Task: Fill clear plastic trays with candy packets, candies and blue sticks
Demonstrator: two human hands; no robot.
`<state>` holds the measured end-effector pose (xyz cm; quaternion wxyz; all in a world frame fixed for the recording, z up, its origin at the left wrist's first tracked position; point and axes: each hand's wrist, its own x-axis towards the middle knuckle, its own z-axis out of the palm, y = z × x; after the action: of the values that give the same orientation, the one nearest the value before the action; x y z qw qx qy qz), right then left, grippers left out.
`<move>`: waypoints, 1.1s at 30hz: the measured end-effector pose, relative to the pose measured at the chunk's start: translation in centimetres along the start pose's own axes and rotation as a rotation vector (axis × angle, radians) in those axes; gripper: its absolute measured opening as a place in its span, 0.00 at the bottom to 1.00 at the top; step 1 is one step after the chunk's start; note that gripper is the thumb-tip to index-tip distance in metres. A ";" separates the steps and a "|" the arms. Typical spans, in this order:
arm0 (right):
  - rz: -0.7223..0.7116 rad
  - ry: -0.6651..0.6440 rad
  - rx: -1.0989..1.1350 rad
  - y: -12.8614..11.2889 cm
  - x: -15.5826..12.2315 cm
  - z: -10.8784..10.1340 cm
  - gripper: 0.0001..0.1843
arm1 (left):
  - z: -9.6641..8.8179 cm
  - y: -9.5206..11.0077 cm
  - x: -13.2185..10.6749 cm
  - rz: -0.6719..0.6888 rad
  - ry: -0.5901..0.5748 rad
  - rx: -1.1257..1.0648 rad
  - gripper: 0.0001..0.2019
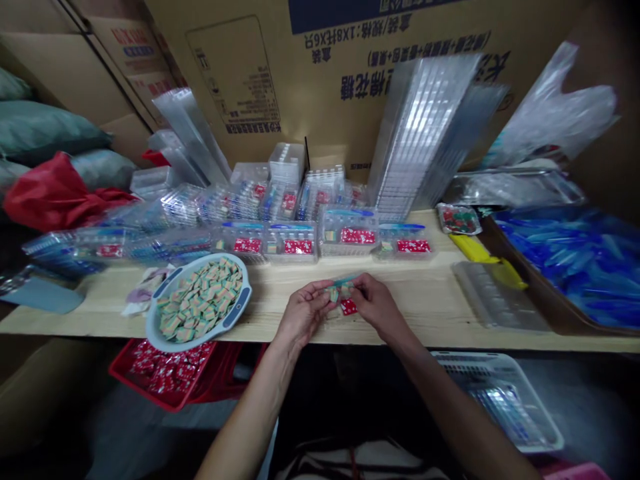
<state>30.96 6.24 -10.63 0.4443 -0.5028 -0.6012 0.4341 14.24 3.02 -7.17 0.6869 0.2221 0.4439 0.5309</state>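
Between both hands, just above the front edge of the wooden table, is a small transparent plastic tray with a red, white-patterned packet [349, 306] in it. Small green-and-beige striped pieces [334, 293] show at its upper part, by my fingertips. My left hand [301, 310] is closed around the tray's left side, thumb and fingers near the pieces. My right hand [379, 305] grips the right side, fingers bent over the upper edge. The hands hide much of the tray. Nearest to my left hand is a light blue basin [239, 312] heaped with striped pieces.
Filled transparent trays [293, 241] stand in rows behind my hands, beside tall stacks of trays [420, 127]. A brown bin of blue plastic pieces [580, 260] is at right. Below the table are a red basket [173, 400] of packets and a white basket [543, 400].
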 end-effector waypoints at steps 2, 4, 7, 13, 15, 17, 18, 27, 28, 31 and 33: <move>0.000 -0.024 0.012 0.0 -0.2 0.4 0.09 | 0.1 0.0 -0.1 -0.002 0.001 -0.010 0.19; 0.006 -0.022 0.039 -0.3 -0.4 0.8 0.09 | 0.2 -0.2 -0.2 0.007 0.014 -0.023 0.19; 0.037 0.012 0.128 -1.1 -0.9 0.9 0.12 | 0.2 -0.3 -0.1 0.013 0.048 -0.047 0.19; 0.125 -0.122 0.402 -3.5 -2.0 0.6 0.12 | 0.1 -0.4 -0.1 0.064 0.097 -0.080 0.17; 0.123 -0.117 0.413 -3.6 -2.0 0.6 0.13 | 0.2 -0.5 -0.4 0.051 0.060 -0.056 0.17; 0.124 -0.075 0.421 -3.5 -1.8 0.7 0.14 | 0.5 -0.6 -0.7 0.039 0.020 -0.021 0.19; 0.128 -0.056 0.430 -3.5 -1.7 0.8 0.14 | 0.6 -0.6 -0.9 0.036 0.002 -0.005 0.20; 0.176 0.016 0.613 -4.0 -2.1 0.7 0.20 | 0.4 -0.6 -0.8 0.093 0.049 0.074 0.23; 0.183 0.000 0.612 -4.0 -2.2 0.7 0.21 | 0.3 -0.6 -0.9 0.087 0.035 0.089 0.23; 0.195 -0.048 0.601 -3.9 -2.1 0.5 0.22 | 0.2 -0.4 -0.9 0.083 0.001 0.138 0.25; 0.197 -0.060 0.603 -3.8 -2.1 0.4 0.22 | 0.0 -0.3 -0.9 0.099 0.015 0.168 0.25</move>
<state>29.94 3.68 -7.23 0.5112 -0.3913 -0.4066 0.6482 14.36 2.08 -7.07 0.6352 0.2965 0.4805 0.5269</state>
